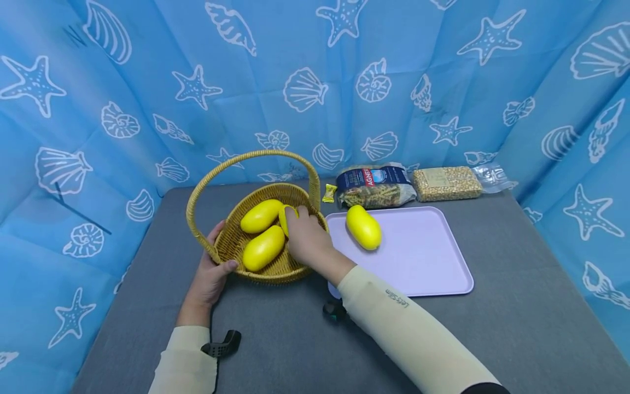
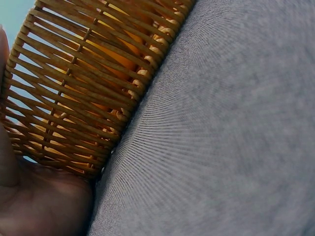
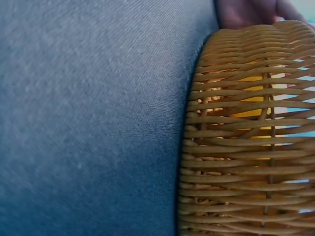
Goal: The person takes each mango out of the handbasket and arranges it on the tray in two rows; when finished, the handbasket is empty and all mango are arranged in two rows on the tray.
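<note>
A wicker basket (image 1: 227,243) with a tall arched handle stands left of centre on the table. At its left side my left hand (image 1: 210,279) grips it, thumb on the rim; the left wrist view shows the palm against the woven wall (image 2: 64,103). Two yellow mangoes lie inside, the farther mango (image 1: 261,216) and the nearer mango (image 1: 263,249). My right hand (image 1: 309,241) reaches over the right rim with its fingers round a third mango (image 1: 283,220), partly hidden by them. In the right wrist view the basket's weave (image 3: 236,162) hides that hand.
Right of the basket lies a lilac tray (image 1: 423,262) with another mango (image 1: 364,227) on its left part. Behind it sit a pasta bag (image 1: 376,186), a bag of pale grains (image 1: 448,183) and a small yellow packet (image 1: 329,193). A blue shell-print curtain (image 1: 305,126) hangs behind.
</note>
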Demonstrator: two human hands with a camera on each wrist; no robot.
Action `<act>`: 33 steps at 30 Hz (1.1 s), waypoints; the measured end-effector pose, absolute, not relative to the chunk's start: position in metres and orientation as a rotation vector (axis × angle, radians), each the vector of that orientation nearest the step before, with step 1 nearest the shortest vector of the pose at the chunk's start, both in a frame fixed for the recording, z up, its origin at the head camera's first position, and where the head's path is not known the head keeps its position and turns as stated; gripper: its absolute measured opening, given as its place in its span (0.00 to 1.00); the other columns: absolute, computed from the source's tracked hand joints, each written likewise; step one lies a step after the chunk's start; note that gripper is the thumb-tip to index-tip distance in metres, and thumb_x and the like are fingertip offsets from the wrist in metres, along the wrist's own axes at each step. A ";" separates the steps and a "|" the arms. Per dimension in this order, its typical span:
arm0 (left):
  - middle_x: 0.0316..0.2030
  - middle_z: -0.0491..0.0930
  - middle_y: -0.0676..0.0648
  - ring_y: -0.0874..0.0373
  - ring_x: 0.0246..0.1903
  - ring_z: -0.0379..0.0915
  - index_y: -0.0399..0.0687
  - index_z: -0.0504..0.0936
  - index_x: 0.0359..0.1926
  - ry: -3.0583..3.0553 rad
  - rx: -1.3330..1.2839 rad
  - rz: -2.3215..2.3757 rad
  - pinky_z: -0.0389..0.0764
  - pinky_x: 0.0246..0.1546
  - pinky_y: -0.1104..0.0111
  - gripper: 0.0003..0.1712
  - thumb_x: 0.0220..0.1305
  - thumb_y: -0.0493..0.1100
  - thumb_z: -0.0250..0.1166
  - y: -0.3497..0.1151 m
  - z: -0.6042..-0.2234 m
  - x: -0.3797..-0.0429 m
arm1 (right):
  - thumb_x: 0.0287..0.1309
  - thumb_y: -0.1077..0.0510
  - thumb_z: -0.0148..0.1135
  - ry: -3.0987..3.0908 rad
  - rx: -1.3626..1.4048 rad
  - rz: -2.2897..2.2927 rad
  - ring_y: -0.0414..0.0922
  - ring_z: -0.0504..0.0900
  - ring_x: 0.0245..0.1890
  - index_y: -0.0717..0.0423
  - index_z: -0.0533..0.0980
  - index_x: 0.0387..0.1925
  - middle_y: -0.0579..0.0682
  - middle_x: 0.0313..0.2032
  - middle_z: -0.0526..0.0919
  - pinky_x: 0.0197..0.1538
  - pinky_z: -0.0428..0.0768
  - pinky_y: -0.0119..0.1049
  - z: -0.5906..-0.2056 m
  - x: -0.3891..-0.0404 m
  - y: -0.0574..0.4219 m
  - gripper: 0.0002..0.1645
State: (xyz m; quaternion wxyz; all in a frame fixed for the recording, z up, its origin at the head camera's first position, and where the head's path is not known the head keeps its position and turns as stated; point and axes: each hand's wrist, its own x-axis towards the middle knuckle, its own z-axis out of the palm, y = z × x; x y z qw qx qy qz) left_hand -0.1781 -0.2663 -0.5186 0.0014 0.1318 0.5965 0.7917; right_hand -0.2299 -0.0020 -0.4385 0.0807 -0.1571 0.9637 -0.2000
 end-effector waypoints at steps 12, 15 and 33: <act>0.82 0.51 0.32 0.37 0.75 0.57 0.52 0.49 0.89 1.871 0.420 2.489 0.71 0.68 0.63 0.53 0.74 0.24 0.65 -0.265 -0.518 -0.178 | 0.73 0.56 0.72 2.722 -0.704 -1.145 0.52 0.78 0.57 0.50 0.61 0.85 0.60 0.73 0.67 0.57 0.80 0.50 -0.430 -0.225 0.024 0.47; 0.82 0.50 0.32 0.37 0.75 0.58 0.52 0.49 0.89 1.874 0.421 2.489 0.72 0.68 0.63 0.53 0.73 0.23 0.63 -0.265 -0.518 -0.177 | 0.72 0.55 0.73 2.700 -0.748 -1.206 0.54 0.75 0.65 0.51 0.62 0.85 0.58 0.75 0.68 0.64 0.77 0.52 -0.427 -0.222 0.031 0.47; 0.83 0.49 0.32 0.36 0.76 0.55 0.53 0.50 0.89 1.881 0.381 2.481 0.72 0.68 0.63 0.53 0.73 0.24 0.65 -0.263 -0.514 -0.175 | 0.71 0.55 0.75 2.581 -0.688 -1.556 0.53 0.74 0.62 0.49 0.65 0.83 0.55 0.73 0.68 0.58 0.81 0.53 -0.412 -0.183 0.089 0.45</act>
